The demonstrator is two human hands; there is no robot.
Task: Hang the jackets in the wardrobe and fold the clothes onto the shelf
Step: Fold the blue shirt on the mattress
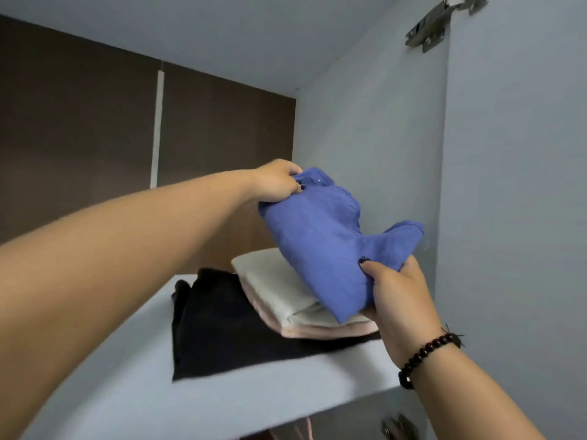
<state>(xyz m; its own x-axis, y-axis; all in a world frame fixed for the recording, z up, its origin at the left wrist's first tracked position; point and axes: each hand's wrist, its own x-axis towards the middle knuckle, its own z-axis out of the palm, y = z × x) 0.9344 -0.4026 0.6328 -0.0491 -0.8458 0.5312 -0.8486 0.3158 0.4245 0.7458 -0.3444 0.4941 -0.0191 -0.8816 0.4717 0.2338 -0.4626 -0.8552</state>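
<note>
A folded blue garment (320, 242) hangs tilted in the air above the wardrobe shelf (254, 392). My left hand (276, 182) grips its upper far edge. My right hand (397, 296) grips its lower near corner, thumb on top. Under the blue garment, on the shelf, lies a folded cream and pink piece (286, 300) stacked on a flat black garment (222, 335). The blue garment's lower corner hangs just over the cream piece; whether they touch I cannot tell.
The pale wardrobe side wall (381, 138) stands close on the right, with the open door (514, 185) and its metal hinge (438, 23) at top right. A dark brown back panel (79, 138) lies behind. The shelf's left part is bare.
</note>
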